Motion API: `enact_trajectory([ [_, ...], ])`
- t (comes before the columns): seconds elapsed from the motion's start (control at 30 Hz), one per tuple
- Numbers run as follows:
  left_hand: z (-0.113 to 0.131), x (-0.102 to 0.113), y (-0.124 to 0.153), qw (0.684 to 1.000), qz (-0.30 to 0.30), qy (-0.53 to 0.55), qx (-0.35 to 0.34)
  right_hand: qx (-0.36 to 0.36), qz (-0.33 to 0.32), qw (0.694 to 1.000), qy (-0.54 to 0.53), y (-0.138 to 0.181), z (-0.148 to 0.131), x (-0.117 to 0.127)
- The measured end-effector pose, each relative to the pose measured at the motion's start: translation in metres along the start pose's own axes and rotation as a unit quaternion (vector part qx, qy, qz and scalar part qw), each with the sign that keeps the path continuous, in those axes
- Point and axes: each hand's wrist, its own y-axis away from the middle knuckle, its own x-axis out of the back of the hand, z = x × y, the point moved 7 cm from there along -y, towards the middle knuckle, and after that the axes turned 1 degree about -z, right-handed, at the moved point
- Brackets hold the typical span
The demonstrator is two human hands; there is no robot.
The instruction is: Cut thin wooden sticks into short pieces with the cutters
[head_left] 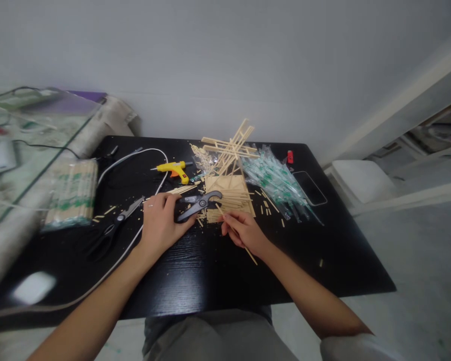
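My left hand (164, 216) is closed round the handles of a dark grey hand cutter (200, 202) with a hooked jaw. Between the fingers of my right hand (244, 231) is a thin wooden stick (251, 255), slanting down toward me. Its upper end reaches the cutter's jaws; whether they touch it I cannot tell. Just behind my hands, many loose sticks (233, 199) lie across a flat wooden panel (214, 185). Farther back stands a windmill-like frame of glued sticks (231, 150), with crossed ladder-shaped blades.
A yellow glue gun (176, 169) and black scissors (115, 225) lie to the left, near a white cable (133, 240) and a bagged stick bundle (73, 190). Green-printed plastic wrappers (276, 175), a phone-like dark slab (310, 188) and a red item (290, 157) lie right on the black table (323, 250).
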Motion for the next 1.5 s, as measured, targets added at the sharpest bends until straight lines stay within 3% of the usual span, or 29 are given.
enact_trajectory([
  [0.23,-0.005,-0.001,-0.001,0.999,-0.018,0.038,0.028,0.027,0.016,0.999,-0.021,0.001,-0.007,0.000],
  [0.4,-0.008,-0.007,0.003,0.986,-0.074,0.135,0.058,0.048,0.015,0.999,-0.006,0.003,-0.011,0.000],
  [0.63,0.004,-0.012,0.008,0.969,-0.141,0.201,0.002,0.045,-0.015,0.999,0.012,0.004,-0.012,-0.004],
  [1.5,0.011,-0.010,0.011,0.966,-0.128,0.219,-0.051,0.045,-0.042,0.998,-0.013,0.004,-0.006,-0.004],
])
